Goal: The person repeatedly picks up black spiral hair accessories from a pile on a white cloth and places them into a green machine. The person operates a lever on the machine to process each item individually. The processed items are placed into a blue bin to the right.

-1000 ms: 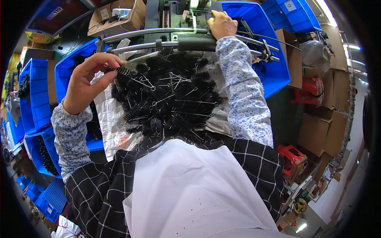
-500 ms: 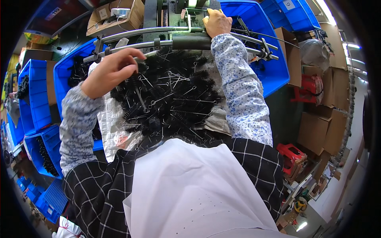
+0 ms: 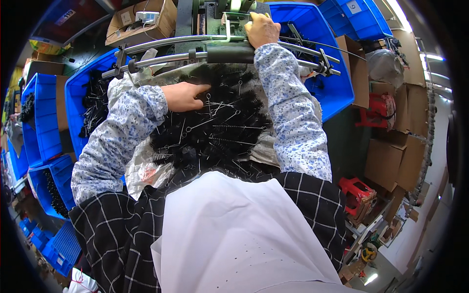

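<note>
In front of me lies a big pile of black bristle brushes (image 3: pixel 215 132) with twisted wire stems, many ending in small loops. Over the pile's far left part is my left hand (image 3: pixel 184 96), its index finger stretched out onto the brushes and its thumb apart; the other fingers are mostly hidden. My right hand (image 3: pixel 262 32) rests at the metal machine (image 3: pixel 195 22) at the far side, with curled fingers that have yellow coverings at the tips. What those fingers grip is hidden. Two curved metal rails (image 3: pixel 161 61) run across between the machine and the pile.
Blue bins stand on both sides of the machine, the left bin (image 3: pixel 73 100) holding more brushes and the right bin (image 3: pixel 337 90) reaching past my right forearm. A cardboard box (image 3: pixel 163 27) sits at the back left. Red stools (image 3: pixel 359 193) and cartons (image 3: pixel 386 163) are to the right.
My left hand has swung right from beside the left bin onto the brush pile, and its index finger has straightened. My right hand stays at the machine.
</note>
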Tool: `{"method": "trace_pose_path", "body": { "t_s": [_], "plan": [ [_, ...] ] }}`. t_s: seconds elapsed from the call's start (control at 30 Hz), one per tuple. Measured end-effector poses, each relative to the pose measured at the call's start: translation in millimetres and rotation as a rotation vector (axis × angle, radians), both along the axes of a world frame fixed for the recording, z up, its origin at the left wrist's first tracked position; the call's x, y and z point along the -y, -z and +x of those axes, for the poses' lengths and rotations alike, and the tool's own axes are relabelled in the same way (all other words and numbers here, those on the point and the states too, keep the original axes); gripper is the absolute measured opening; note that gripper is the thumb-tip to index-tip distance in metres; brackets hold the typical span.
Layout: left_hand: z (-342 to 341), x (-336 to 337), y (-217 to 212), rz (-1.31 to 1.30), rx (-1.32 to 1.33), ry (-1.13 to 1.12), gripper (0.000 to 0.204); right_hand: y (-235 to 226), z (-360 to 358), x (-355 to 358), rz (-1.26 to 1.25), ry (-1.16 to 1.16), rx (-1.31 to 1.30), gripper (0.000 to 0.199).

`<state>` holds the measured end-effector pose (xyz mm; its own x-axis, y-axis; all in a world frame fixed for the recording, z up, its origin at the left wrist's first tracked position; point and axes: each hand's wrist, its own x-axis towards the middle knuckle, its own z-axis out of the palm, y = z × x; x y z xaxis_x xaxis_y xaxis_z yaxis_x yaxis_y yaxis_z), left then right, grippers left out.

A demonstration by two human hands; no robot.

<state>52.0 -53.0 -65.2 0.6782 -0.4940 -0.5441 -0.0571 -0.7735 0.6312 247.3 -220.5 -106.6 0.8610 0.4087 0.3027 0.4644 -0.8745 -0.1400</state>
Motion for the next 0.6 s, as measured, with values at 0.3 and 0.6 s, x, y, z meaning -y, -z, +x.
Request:
{"method": "trace_pose_path", "body": {
  "t_s": [0.3, 0.6],
  "plan": [
    [-15.7, -34.0, -57.2, -0.194, 0.224, -0.258, 0.032, 3.6, -5.0, -5.4, 0.017, -0.011, 0.157, 0.017],
    [-42.0, -79.7, -77.4, -0.666, 0.392, -0.636, 0.022, -8.8, 41.0, 65.3, 0.062, 0.040, -0.188, 0.033]
  ]
}}
